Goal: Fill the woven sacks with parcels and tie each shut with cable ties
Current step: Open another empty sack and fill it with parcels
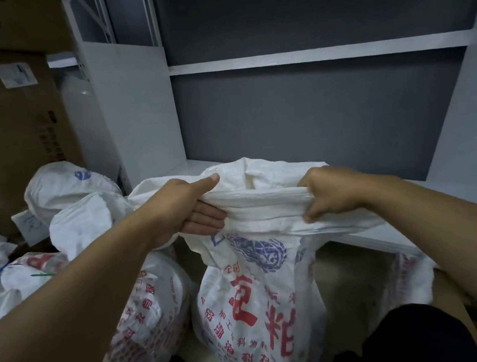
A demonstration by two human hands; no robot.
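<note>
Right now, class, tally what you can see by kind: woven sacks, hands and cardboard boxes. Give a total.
Woven sacks: 4, the one held, one beside it, two behind; further bundles at the left edge are unclear.
Hands: 2, left hand, right hand.
Cardboard boxes: 2.
Total: 8.

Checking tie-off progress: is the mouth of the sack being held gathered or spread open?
Gathered: left hand and right hand grip the woven sack mouth bunched flat. No tie visible.
</note>
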